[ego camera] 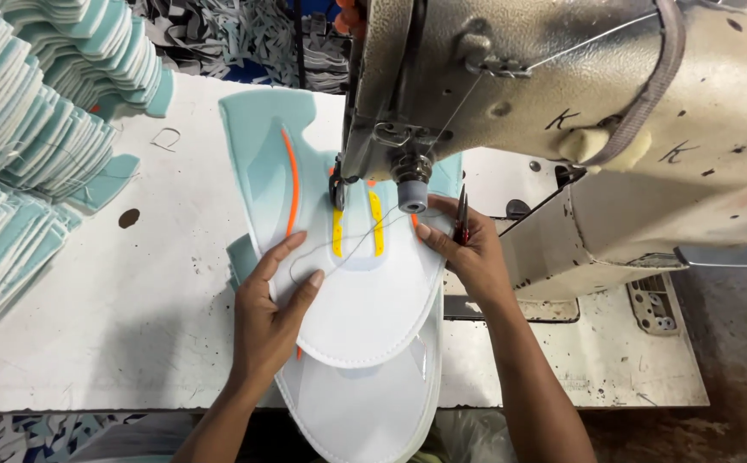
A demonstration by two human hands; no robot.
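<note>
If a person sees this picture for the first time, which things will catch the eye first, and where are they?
The big beige sewing machine fills the upper right, its head over a white and pale teal shoe piece with orange and yellow stripes at the centre. The left hand presses flat on that piece, while the right hand holds small thread snips beside the needle area. Tall stacks of teal cut pieces line the left edge of the white table.
</note>
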